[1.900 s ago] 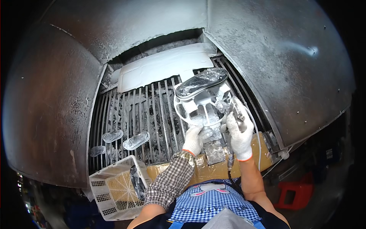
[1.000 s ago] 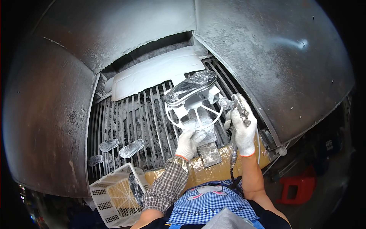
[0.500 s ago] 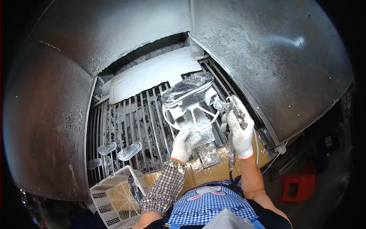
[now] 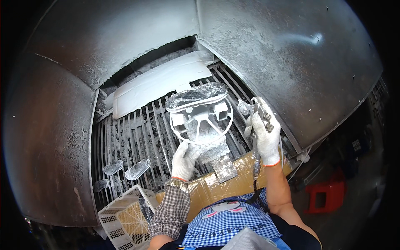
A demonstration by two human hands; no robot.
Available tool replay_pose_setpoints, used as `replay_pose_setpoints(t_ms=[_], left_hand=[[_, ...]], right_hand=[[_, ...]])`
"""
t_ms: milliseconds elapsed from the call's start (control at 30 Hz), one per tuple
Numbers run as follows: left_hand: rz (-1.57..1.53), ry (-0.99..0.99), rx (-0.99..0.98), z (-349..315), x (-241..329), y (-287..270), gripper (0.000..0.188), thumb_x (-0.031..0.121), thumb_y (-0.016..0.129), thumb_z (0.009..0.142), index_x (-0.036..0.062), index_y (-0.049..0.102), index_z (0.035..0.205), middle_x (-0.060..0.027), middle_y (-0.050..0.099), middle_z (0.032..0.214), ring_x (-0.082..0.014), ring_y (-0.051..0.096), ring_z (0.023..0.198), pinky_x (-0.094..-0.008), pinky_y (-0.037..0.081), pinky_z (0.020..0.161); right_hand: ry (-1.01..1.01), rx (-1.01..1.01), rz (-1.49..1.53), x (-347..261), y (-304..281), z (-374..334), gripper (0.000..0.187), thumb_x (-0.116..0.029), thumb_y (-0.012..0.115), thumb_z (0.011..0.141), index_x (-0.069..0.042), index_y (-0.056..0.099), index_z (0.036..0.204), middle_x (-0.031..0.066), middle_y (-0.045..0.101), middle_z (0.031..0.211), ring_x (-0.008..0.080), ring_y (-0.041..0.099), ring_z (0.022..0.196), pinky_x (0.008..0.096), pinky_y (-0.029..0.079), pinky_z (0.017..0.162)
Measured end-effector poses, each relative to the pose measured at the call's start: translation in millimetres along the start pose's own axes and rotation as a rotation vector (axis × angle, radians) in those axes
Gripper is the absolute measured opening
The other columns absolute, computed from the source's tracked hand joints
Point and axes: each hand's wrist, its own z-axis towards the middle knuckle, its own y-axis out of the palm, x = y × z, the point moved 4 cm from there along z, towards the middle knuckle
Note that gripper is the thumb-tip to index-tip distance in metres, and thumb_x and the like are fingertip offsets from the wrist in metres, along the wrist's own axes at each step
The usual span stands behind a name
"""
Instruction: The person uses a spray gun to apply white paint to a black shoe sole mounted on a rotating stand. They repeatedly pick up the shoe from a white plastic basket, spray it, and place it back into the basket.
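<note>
Spoked ring [image 4: 201, 113]: turned clockwise since the earlier frame, so the oval piece [image 4: 196, 95] it bears lies more level; the spray gun [image 4: 262, 111] now stands clear of its right rim.
Oval piece: film-wrapped, at the ring's far side, above the slatted grate [image 4: 156, 137].
Left hand [image 4: 183, 161]: at the ring's near rim; I cannot tell whether my grip pinches it or merely rests there.
Right hand [image 4: 266, 137]: my grip is wrapped round the spray gun.
Ring and gun: I judge I am turning the work to a fresh angle; the next move seems to call for steady aim, left fingers clear.
Apron [image 4: 233, 225]: dark lettering under a printed figure, bent by folds; I can read no label on the oval piece.
</note>
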Motion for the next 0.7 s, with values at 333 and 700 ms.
replay_pose_setpoints(t_ms=[333,700], left_hand=[[-0.031,0.038,0.015,4.3,31.9,-2.0,0.027,0.018,0.062,0.107,-0.0002,0.063,0.126,-0.0243,0.073,0.12,-0.0385,0.074,0.11,-0.0508,0.063,0.095],[0.004,0.124,0.034,10.8,31.9,-8.7,0.027,0.02,0.065,0.105,0.001,0.062,0.124,-0.0209,0.071,0.127,-0.0336,0.07,0.117,-0.0477,0.06,0.099]], right_hand=[[-0.03,-0.016,-0.083,-25.0,-4.5,-19.5,0.054,-0.005,0.061,0.107,0.006,0.045,0.158,0.0054,0.07,0.106,0.0031,0.056,0.073,0.0193,0.049,0.066],[0.038,-0.022,-0.131,-36.0,-7.8,-44.2,0.052,-0.005,0.063,0.106,0.005,0.05,0.155,0.004,0.068,0.094,0.0054,0.06,0.072,0.0214,0.052,0.067]])
